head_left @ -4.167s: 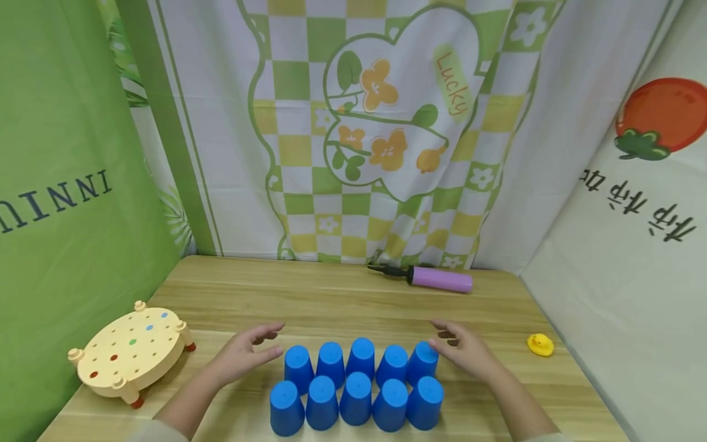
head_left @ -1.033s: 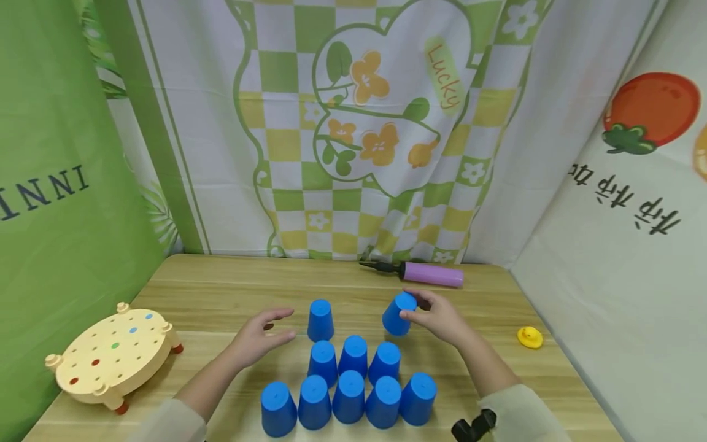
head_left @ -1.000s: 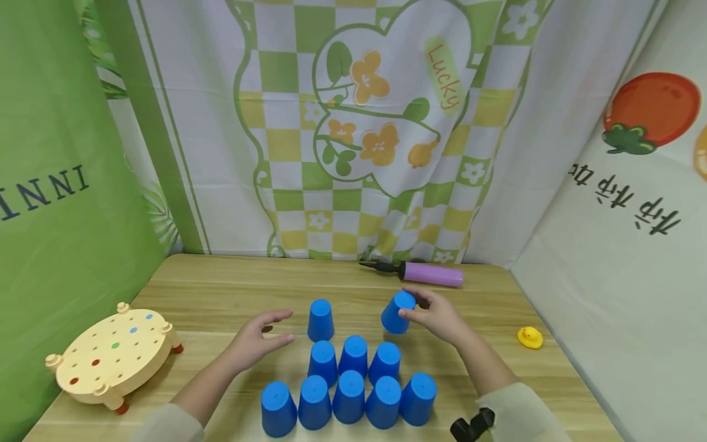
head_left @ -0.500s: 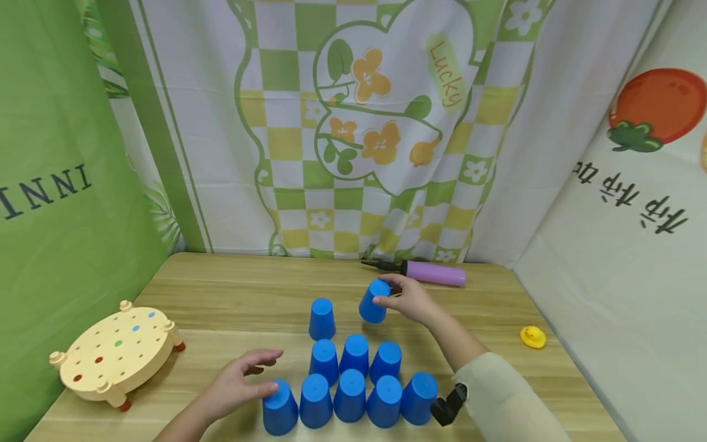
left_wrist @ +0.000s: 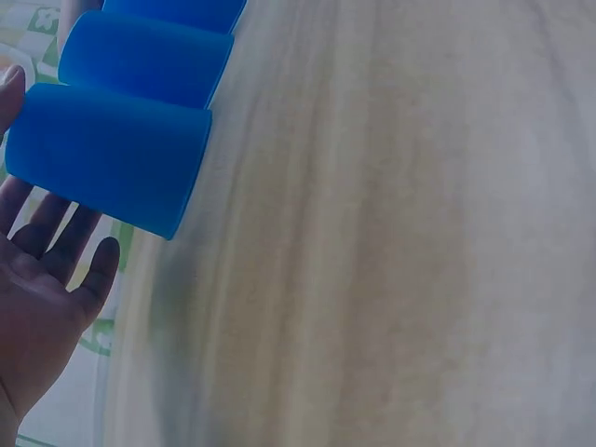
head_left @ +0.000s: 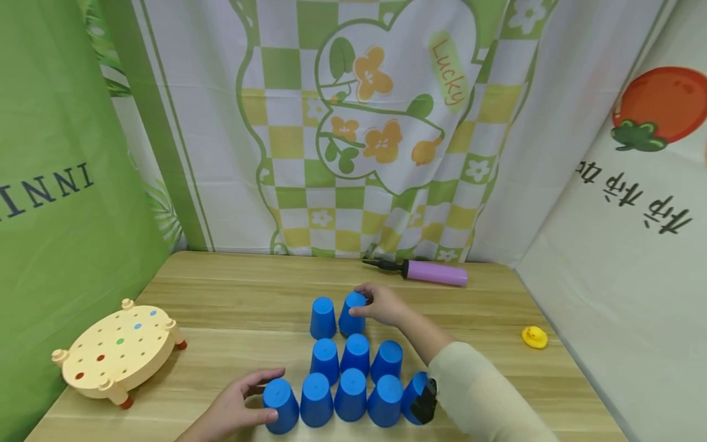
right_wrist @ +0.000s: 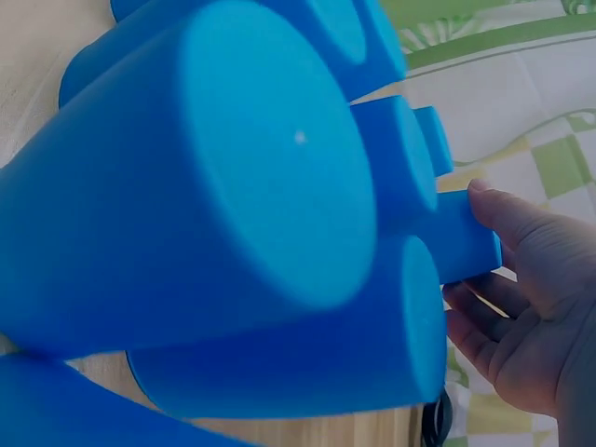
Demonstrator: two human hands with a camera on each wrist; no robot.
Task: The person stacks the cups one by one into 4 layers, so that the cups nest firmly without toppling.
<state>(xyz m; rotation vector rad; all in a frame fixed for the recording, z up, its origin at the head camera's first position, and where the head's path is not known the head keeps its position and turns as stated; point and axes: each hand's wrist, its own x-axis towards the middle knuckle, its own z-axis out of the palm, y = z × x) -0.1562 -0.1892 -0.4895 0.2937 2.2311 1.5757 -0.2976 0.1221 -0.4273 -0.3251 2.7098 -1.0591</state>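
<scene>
Blue cups stand upside down in rows. My right hand [head_left: 383, 305] pinches one blue cup [head_left: 352, 316] between thumb and fingers, slightly tilted, beside another cup [head_left: 323, 319] at the back; whether its rim meets the table cannot be seen. In the right wrist view that held cup [right_wrist: 470, 242] shows beyond nearer cups. My left hand [head_left: 234, 402] holds the front row's leftmost cup [head_left: 282, 406], thumb on the near side and fingers behind. In the left wrist view, fingertips disappear behind this cup [left_wrist: 112, 158]. Three cups form the middle row, including a central one [head_left: 355, 354].
A purple hand pump [head_left: 436, 272] lies at the table's back edge. On the left is a cream pegged board with legs [head_left: 116, 350]; at right sits a yellow rubber duck [head_left: 534, 337]. A black wrist device [head_left: 424, 402] partly covers the front row's rightmost cup.
Two cups from the middle row's ends are now at the back. My right hand has brought its cup leftward beside the other one. My left hand has come down to the front-left cup.
</scene>
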